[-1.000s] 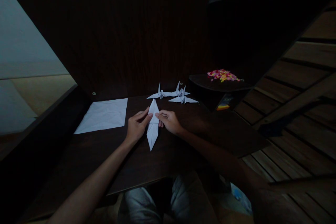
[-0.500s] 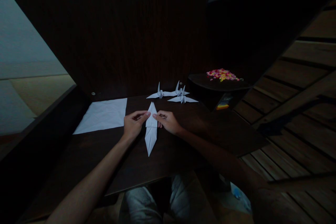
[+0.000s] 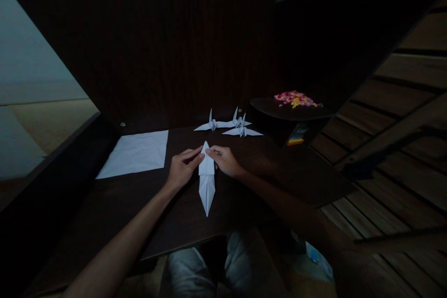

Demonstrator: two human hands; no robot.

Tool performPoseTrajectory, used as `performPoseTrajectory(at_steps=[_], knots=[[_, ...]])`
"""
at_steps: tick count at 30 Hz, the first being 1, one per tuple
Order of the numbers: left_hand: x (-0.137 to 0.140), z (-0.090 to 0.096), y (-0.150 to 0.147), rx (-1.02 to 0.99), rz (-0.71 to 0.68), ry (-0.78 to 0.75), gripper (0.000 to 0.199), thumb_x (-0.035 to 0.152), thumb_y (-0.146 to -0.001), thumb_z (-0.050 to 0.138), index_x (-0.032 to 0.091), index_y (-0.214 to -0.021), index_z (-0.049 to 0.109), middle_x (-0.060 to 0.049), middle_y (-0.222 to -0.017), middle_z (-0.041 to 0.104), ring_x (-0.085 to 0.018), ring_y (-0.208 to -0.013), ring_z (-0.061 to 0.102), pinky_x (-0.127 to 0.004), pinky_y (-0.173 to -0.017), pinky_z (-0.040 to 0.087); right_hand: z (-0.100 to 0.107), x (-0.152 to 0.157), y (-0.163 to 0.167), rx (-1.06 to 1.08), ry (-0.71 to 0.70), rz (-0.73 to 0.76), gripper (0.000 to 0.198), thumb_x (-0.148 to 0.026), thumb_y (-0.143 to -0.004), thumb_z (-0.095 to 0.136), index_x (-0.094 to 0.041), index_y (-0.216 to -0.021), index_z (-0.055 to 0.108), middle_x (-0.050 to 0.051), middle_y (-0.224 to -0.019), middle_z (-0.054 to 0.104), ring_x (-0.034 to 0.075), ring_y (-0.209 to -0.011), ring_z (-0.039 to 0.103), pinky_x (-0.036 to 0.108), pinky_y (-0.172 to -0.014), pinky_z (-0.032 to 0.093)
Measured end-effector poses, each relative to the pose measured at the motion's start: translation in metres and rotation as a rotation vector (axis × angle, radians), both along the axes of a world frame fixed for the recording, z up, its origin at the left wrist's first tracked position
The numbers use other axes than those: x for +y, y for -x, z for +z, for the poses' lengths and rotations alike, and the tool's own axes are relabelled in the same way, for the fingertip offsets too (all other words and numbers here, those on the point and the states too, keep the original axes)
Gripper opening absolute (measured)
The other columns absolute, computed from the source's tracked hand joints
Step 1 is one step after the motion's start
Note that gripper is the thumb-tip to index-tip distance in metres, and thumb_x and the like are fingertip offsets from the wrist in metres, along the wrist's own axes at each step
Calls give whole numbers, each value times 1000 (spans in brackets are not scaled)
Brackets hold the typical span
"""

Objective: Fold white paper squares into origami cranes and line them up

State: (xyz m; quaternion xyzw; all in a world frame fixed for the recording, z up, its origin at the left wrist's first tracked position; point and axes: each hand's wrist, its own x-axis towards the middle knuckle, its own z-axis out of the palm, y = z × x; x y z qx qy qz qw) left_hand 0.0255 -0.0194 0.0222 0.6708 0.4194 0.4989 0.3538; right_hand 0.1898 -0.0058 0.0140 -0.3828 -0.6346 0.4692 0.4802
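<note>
As both forearms slant inward, hands pinch folded paper from either side, thumbs uppermost.

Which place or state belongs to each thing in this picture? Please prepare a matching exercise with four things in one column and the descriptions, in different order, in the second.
Column 1
1. folded paper
2. flat sheet
3. paper birds
4. small colourful pieces

Column 2
A. lying on the left part of the desk
B. in a loose pile on the small shelf at the right
C. held by the left hand and the right hand
D. in a group at the back of the desk, with points sticking up

Right pairs: 1-C, 2-A, 3-D, 4-B
</note>
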Motion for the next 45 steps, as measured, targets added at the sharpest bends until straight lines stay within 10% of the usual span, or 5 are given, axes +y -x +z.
performPoseTrajectory(at_steps=[11, 23, 35, 45], knots=[[-1, 5, 3, 22, -64, -3, 27, 35, -77, 68, 19, -98, 74, -5, -81, 68, -15, -70, 59, -25, -59, 45, 1, 1, 0, 33, 16, 1, 40, -56, -76, 58, -17, -69, 53, -5, -50, 51, 6, -37, 46, 16, -32, 32], [-8, 7, -6, -146, -245, 342, 52, 34, -60, 81, 13, -105, 68, -5, -80, 71, -17, -72, 65, -30, -69, 52, 8, 0, -1, 116, -56, -198, 45, -58, -75, 59, -17, -59, 51, -5, -48, 46, 6, -38, 40, 18, -33, 29], [-2, 7, -4, -227, -45, 246, 49, 34, -57, 83, 11, -97, 68, -2, -69, 67, -13, -62, 61, -25, -61, 49, 4, -1, -2, 56, 51, 3, 37, -52, -73, 65, -18, -85, 55, -7, -55, 54, 7, -39, 48, 16, -31, 35], [2, 4, -3, -294, -22, 191, 56, 32, -66, 76, 17, -112, 48, 1, -74, 64, -13, -64, 63, -25, -62, 51, 2, 1, 0, 42, 51, 26, 36, -50, -70, 68, -16, -71, 54, -5, -52, 51, 6, -41, 48, 17, -36, 38]])
